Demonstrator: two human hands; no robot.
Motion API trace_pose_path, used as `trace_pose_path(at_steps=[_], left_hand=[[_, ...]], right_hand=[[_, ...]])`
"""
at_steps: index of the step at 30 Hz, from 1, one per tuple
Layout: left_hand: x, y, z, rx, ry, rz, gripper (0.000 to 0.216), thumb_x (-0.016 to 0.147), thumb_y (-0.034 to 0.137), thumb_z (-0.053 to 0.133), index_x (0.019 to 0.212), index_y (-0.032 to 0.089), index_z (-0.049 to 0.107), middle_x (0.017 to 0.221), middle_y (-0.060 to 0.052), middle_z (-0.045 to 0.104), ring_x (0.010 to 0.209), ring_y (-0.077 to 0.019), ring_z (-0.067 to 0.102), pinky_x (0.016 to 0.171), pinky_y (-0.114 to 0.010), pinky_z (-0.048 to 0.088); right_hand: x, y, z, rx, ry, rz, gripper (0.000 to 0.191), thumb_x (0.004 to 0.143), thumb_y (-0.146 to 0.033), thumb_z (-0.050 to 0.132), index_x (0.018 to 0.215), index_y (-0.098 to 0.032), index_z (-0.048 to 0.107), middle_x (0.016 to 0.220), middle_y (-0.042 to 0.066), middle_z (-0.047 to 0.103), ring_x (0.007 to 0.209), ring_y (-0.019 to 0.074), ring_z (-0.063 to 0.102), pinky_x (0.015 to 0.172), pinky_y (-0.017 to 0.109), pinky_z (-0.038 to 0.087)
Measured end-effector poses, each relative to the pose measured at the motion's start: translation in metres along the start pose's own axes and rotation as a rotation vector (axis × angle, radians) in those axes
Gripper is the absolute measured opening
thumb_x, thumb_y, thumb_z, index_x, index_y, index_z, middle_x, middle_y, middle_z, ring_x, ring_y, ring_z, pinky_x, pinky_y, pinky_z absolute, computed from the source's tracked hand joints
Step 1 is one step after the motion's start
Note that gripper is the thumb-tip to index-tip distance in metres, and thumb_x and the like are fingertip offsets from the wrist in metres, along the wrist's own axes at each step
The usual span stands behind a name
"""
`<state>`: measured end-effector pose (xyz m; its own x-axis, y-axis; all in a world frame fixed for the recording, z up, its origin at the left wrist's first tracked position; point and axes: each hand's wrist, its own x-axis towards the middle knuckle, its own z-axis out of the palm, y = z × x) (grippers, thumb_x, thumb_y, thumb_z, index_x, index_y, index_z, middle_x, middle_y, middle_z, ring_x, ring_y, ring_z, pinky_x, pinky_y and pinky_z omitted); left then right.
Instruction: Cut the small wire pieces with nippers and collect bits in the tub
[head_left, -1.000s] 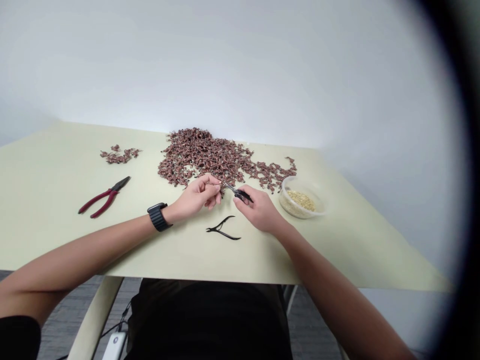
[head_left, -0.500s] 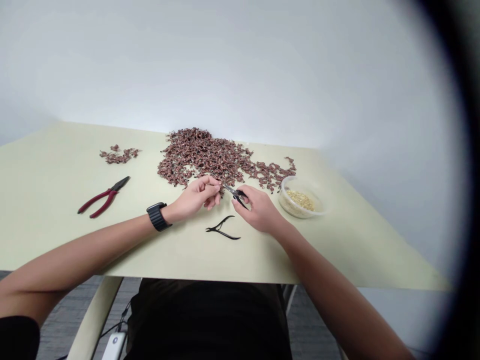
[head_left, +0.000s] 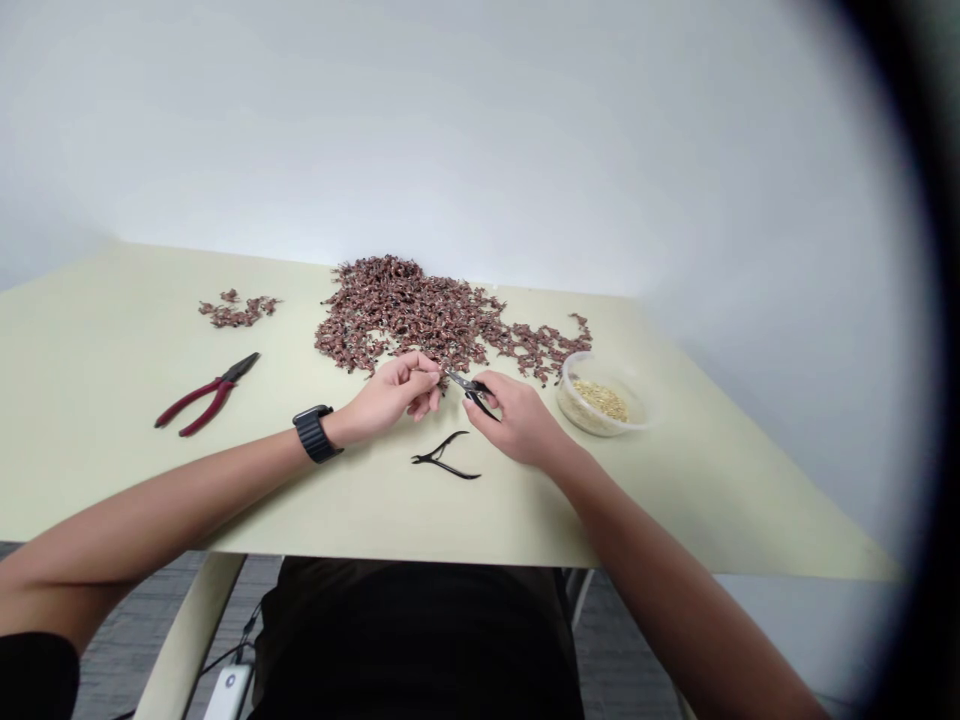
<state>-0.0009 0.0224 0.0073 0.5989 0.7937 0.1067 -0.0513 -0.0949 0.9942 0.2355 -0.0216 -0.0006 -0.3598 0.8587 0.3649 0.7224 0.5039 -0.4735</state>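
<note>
My left hand (head_left: 405,388), with a black watch on its wrist, is closed in a pinch at the near edge of a heap of small reddish-brown pieces (head_left: 412,310). What its fingertips hold is too small to make out. My right hand (head_left: 517,415) is wrapped round small black-handled pliers (head_left: 474,388), whose metal jaws point left and reach the left fingertips. Below the hands a black cuticle nipper (head_left: 446,457) lies on the pale yellow table (head_left: 360,515) with its handles spread.
Red-handled pliers (head_left: 210,393) lie at the left, below a smaller cluster of brown pieces (head_left: 238,310). Right of my right hand stands a clear round plastic tub (head_left: 577,410) with small gold-coloured bits (head_left: 602,400) inside. A white wall (head_left: 480,140) rises behind the table.
Hardly anything differs. Both hands keep their places, and the pliers' handles in my right hand have shifted very slightly.
</note>
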Motion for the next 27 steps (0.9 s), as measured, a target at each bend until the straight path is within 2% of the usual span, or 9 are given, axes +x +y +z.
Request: trace_pose_path(at_steps=[4,7,10,14,16,19,23,25,27], left_hand=[[0.0,0.001,0.001,0.009,-0.002,0.0,0.025,0.1,0.043,0.053,0.099,0.018,0.051,0.076,-0.003,0.067,0.054,-0.0084,0.056,0.053,-0.021,0.04],[-0.001,-0.001,0.003,0.032,-0.015,0.026,0.026,0.1,0.044,0.054,0.102,0.019,0.049,0.076,-0.002,0.067,0.056,-0.0086,0.055,0.054,-0.021,0.041],[-0.003,-0.004,-0.001,0.194,-0.017,0.138,0.023,0.101,0.042,0.052,0.11,0.021,0.046,0.078,-0.002,0.067,0.059,-0.0094,0.055,0.057,-0.022,0.041],[-0.005,-0.004,-0.013,0.754,0.025,0.398,0.023,0.1,0.034,0.053,0.119,0.02,0.053,0.096,-0.007,0.07,0.074,-0.0128,0.061,0.068,-0.026,0.043],[-0.005,-0.004,-0.015,0.88,0.029,0.442,0.025,0.1,0.032,0.053,0.121,0.021,0.056,0.101,-0.008,0.07,0.078,-0.0136,0.062,0.07,-0.027,0.044],[-0.005,-0.004,-0.009,0.662,0.058,0.324,0.025,0.101,0.036,0.051,0.121,0.021,0.051,0.092,-0.006,0.07,0.073,-0.0124,0.062,0.066,-0.025,0.044],[-0.001,-0.005,0.002,0.164,0.021,0.114,0.026,0.102,0.044,0.049,0.113,0.021,0.045,0.077,-0.001,0.067,0.057,-0.0094,0.057,0.056,-0.022,0.043],[0.0,-0.003,0.004,0.059,0.0,0.061,0.028,0.101,0.046,0.051,0.109,0.02,0.046,0.076,-0.001,0.067,0.054,-0.0088,0.057,0.053,-0.021,0.042],[0.0,-0.001,0.004,0.025,-0.004,0.034,0.028,0.1,0.046,0.053,0.107,0.02,0.047,0.075,-0.001,0.067,0.053,-0.0085,0.057,0.052,-0.02,0.041]], right_hand=[[0.0,-0.001,0.0,0.026,0.007,0.002,0.019,0.098,-0.037,0.054,0.098,-0.018,0.055,0.086,0.003,0.056,0.075,0.0145,0.048,0.07,0.028,0.034],[0.0,-0.006,-0.002,0.119,-0.02,0.074,0.023,0.096,-0.039,0.056,0.09,-0.017,0.054,0.078,0.001,0.051,0.069,0.0129,0.044,0.067,0.027,0.032],[0.001,-0.012,-0.008,0.497,-0.159,0.271,0.03,0.097,-0.046,0.054,0.089,-0.018,0.054,0.074,-0.001,0.042,0.063,0.0102,0.034,0.056,0.023,0.026],[0.003,-0.014,-0.019,1.204,-0.528,0.573,0.039,0.095,-0.056,0.05,0.099,-0.017,0.055,0.075,-0.002,0.029,0.058,0.0091,0.014,0.045,0.021,0.008],[0.003,-0.013,-0.021,1.34,-0.6,0.624,0.041,0.093,-0.057,0.052,0.099,-0.017,0.056,0.075,-0.002,0.026,0.059,0.0092,0.011,0.044,0.021,0.005],[0.003,-0.011,-0.015,1.179,-0.462,0.574,0.039,0.094,-0.055,0.052,0.1,-0.017,0.057,0.076,-0.002,0.029,0.058,0.0083,0.015,0.045,0.021,0.01],[0.003,-0.007,-0.005,0.56,-0.103,0.333,0.031,0.096,-0.047,0.056,0.089,-0.017,0.056,0.077,-0.001,0.043,0.065,0.0098,0.036,0.056,0.023,0.028],[0.003,-0.006,-0.004,0.328,-0.034,0.232,0.028,0.096,-0.044,0.056,0.088,-0.017,0.055,0.075,-0.001,0.048,0.067,0.0112,0.042,0.062,0.024,0.032],[0.003,-0.005,-0.004,0.206,-0.038,0.175,0.024,0.096,-0.041,0.056,0.091,-0.018,0.055,0.073,-0.001,0.048,0.066,0.0117,0.042,0.063,0.025,0.032]])
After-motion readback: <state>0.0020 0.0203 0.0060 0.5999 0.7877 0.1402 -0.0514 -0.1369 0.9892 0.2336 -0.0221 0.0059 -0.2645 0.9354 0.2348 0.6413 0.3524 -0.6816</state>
